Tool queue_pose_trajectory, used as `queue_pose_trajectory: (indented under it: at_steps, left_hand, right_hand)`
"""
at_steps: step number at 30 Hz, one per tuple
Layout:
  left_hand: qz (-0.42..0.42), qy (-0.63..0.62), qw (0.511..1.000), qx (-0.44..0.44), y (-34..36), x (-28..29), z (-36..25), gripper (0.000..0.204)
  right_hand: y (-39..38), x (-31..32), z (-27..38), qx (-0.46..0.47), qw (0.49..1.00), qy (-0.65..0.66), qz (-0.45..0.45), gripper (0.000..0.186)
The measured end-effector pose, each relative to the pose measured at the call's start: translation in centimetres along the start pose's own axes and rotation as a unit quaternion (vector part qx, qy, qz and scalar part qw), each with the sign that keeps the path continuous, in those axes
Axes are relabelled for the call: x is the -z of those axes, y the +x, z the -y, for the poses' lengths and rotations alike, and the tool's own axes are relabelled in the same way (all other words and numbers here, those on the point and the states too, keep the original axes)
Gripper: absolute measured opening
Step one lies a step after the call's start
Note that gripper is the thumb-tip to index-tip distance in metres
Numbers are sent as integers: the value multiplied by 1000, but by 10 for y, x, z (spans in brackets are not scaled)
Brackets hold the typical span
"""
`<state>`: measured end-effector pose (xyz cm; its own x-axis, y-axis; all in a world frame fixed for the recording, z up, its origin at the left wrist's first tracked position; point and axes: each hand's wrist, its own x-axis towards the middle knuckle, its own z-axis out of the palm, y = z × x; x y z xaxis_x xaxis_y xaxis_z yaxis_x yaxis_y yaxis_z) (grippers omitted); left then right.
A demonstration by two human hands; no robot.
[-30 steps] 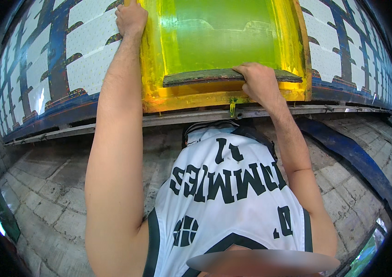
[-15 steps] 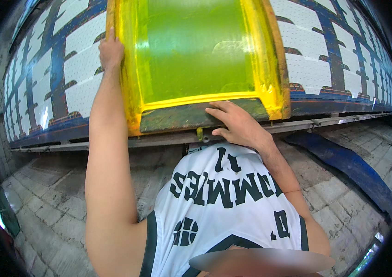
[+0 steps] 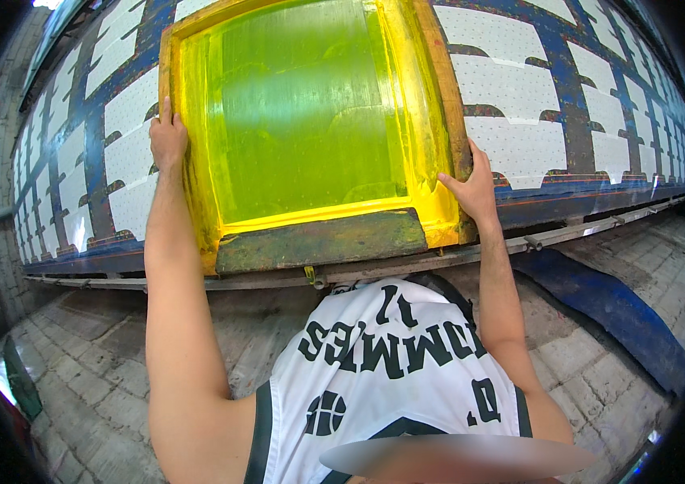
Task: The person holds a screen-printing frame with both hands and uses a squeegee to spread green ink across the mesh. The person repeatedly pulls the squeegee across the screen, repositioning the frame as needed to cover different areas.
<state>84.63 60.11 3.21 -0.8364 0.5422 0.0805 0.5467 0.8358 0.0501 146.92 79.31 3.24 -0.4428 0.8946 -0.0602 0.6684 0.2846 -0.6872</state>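
A screen-printing frame (image 3: 447,105) lies over the long table in front of me. Its rails are wooden, its mesh is see-through green, and bright yellow runs along the inner edges. A dark, stained strip (image 3: 322,242) covers the middle of its near edge. My left hand (image 3: 169,143) grips the left rail, fingers along the outer side. At the lower right corner, my right hand (image 3: 474,185) holds the right rail, thumb on top and fingers round the outside. Both hands are partly closed on the wood.
White cut panels (image 3: 512,105) lie in rows on the dark blue table (image 3: 580,153) to both sides of the frame. A metal rail (image 3: 592,228) runs along the table's near edge. On the paved floor (image 3: 76,347), a blue sheet (image 3: 600,306) lies at the right.
My right hand has moved from the dark near strip to the right rail and taken hold of it. The frame now appears further left and nearer, with its far rail in view.
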Motion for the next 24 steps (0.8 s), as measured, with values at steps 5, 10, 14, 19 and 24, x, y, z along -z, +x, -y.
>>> queue_pose_trajectory:
  at_steps: [5, 10, 14, 19, 24]
  left_hand:
    - [-24, 3, 1000, -20, 1, -3, 5, 57]
    - [-40, -11, 999, -31, 5, -15, 13, 56]
    - [-41, -46, 996, -58, 15, -24, 29, 57]
    - [-78, -130, 984, -92, 30, -24, 32, 57]
    - [-92, -153, 974, -138, 25, -18, -38, 56]
  right_hand:
    - [10, 0, -1, -20, 998, 37, 39, 88]
    - [11, 7, 4, 0, 997, 66, 38, 87]
    - [8, 22, 21, 11, 992, 116, 38, 87]
    - [12, 50, 28, 48, 991, 118, 25, 89]
    - [36, 107, -30, 43, 996, 79, -14, 86]
